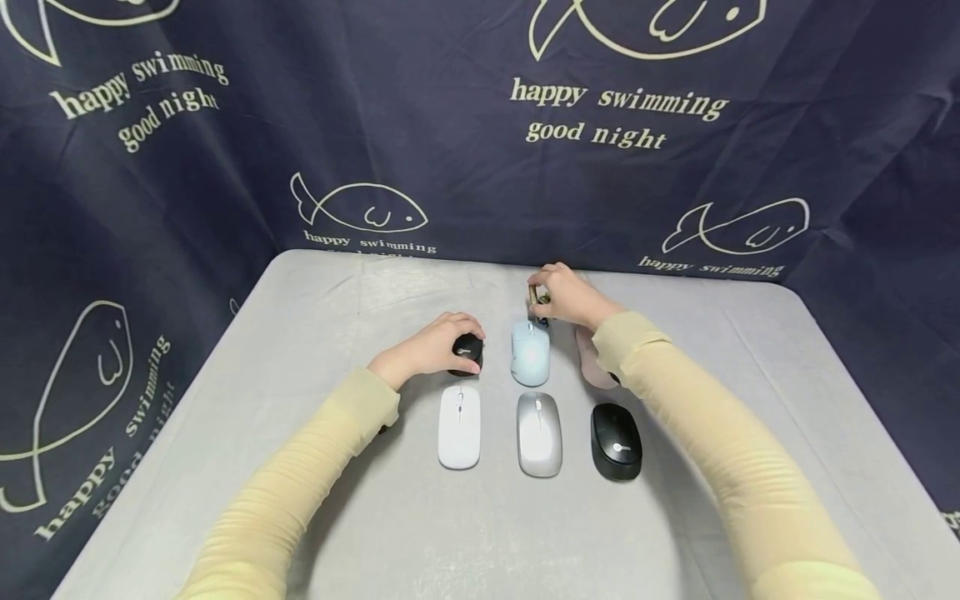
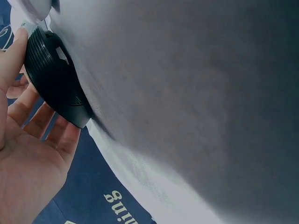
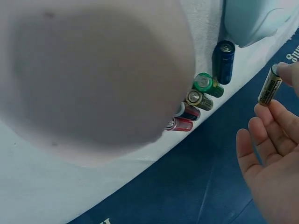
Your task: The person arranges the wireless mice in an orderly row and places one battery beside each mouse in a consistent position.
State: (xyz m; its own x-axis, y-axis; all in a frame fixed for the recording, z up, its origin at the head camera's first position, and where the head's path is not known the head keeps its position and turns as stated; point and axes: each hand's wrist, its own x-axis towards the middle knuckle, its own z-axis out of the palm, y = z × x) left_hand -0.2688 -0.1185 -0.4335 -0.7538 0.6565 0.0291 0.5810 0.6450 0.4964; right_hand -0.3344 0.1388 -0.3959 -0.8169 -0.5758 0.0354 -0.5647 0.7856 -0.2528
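Note:
My left hand [image 1: 438, 343] grips a small black mouse [image 1: 467, 354] between thumb and fingers, left of the light blue mouse [image 1: 530, 354]. In the left wrist view the black mouse [image 2: 53, 77] appears tilted, with a gap along its edge. Beyond the blue mouse, my right hand [image 1: 567, 296] pinches a gold-and-black battery [image 3: 270, 86] end to end between thumb and fingertip. Several loose batteries lie near that hand, among them a blue one [image 3: 225, 61], a green one [image 3: 208, 85] and a red one [image 3: 181, 124].
Nearer the front lie a white mouse [image 1: 459, 427], a silver mouse [image 1: 539, 435] and another black mouse [image 1: 617, 442]. My right sleeve partly covers a pink mouse [image 1: 592, 362]. A dark printed curtain [image 1: 480, 150] hangs behind the grey table [image 1: 480, 533].

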